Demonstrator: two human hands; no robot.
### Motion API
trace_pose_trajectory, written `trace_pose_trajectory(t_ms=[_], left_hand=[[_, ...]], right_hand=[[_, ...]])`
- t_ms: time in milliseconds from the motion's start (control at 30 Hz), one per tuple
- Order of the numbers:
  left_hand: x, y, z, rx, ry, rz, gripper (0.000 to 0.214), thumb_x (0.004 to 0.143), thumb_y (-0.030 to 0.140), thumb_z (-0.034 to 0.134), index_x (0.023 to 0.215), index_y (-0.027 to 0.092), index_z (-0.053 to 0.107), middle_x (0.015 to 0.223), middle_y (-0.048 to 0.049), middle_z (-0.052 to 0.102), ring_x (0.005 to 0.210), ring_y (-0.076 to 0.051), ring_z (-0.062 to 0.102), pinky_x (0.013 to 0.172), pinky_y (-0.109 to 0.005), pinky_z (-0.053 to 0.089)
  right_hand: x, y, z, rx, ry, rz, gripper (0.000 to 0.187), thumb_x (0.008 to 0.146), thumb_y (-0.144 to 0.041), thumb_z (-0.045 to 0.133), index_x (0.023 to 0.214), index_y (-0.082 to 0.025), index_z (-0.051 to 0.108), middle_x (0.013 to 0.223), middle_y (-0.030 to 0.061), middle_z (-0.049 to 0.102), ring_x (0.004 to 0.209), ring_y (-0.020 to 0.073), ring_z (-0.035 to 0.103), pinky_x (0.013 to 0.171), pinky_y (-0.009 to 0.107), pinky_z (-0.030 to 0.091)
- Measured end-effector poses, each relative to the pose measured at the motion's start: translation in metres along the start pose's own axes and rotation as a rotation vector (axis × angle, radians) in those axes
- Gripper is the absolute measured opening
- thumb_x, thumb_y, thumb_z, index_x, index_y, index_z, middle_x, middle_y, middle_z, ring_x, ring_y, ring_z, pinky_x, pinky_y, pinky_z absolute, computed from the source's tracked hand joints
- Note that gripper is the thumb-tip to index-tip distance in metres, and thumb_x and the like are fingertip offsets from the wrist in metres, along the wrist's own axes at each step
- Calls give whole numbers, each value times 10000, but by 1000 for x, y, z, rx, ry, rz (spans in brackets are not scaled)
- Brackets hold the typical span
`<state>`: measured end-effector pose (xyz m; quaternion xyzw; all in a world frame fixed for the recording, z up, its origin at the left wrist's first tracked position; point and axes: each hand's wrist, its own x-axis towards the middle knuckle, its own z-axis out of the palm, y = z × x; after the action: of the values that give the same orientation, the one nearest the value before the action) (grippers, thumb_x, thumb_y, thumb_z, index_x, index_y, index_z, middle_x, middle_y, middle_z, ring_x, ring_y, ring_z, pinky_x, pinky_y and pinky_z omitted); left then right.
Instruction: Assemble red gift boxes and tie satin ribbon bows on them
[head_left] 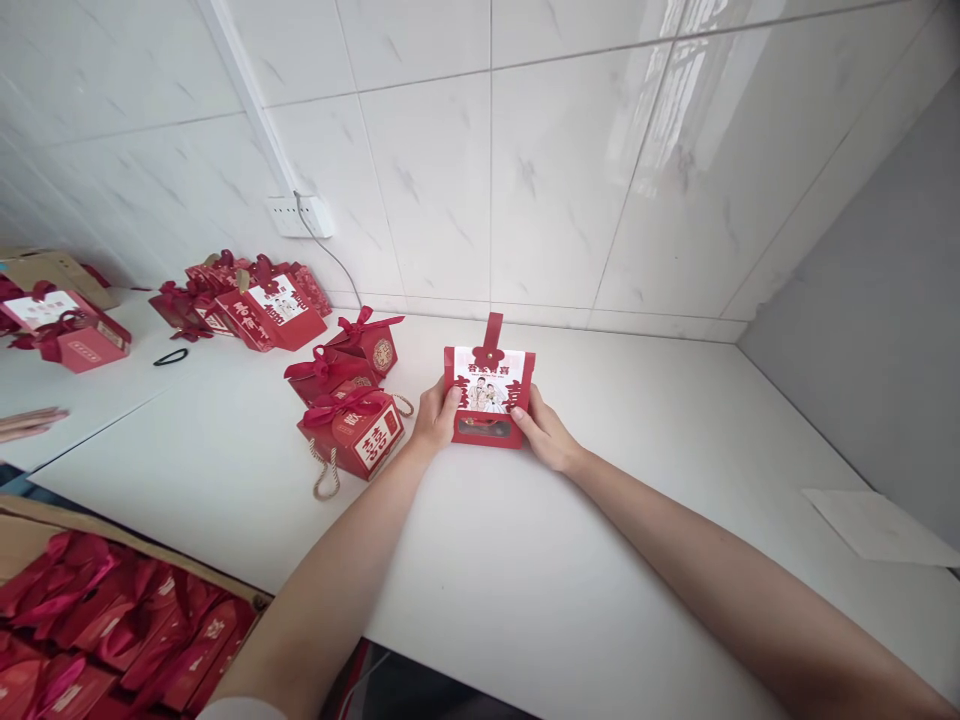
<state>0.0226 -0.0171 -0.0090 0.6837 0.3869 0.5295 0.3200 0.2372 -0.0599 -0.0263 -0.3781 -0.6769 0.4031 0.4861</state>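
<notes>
A red gift box (488,393) with a white picture panel and a small upright tab stands on the white table (570,560) near the wall. My left hand (436,418) grips its left side, fingers curled round the edge. My right hand (544,432) holds its right side the same way. Both arms reach in from the bottom of the view.
Three ribboned red boxes (352,420) sit just left of my left hand. More red boxes (247,300) are piled by the wall socket (300,215), others at far left (71,335). A carton of red boxes (112,625) lies bottom left. A white sheet (877,525) lies at right.
</notes>
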Motion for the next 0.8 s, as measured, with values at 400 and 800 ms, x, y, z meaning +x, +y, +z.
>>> trace_pose_trajectory(t_ms=[400,800], left_hand=[[8,11,5,-36,191,116,563,915,662,314,1222,233,512,1140,-110,640,958,-236,644,739,-351,526],[14,11,6,-202,226,-96,549,891,684,359,1137,240,569,1195,-98,615,995,-224,625,724,-317,515]], right_hand=[[9,-7,6,513,290,172,512,874,-625,552,1207,-237,567,1282,72,632,1116,261,635,982,432,525],[9,-12,11,436,278,217,598,927,-673,387,1369,-272,432,1392,70,547,1222,296,565,938,486,555]])
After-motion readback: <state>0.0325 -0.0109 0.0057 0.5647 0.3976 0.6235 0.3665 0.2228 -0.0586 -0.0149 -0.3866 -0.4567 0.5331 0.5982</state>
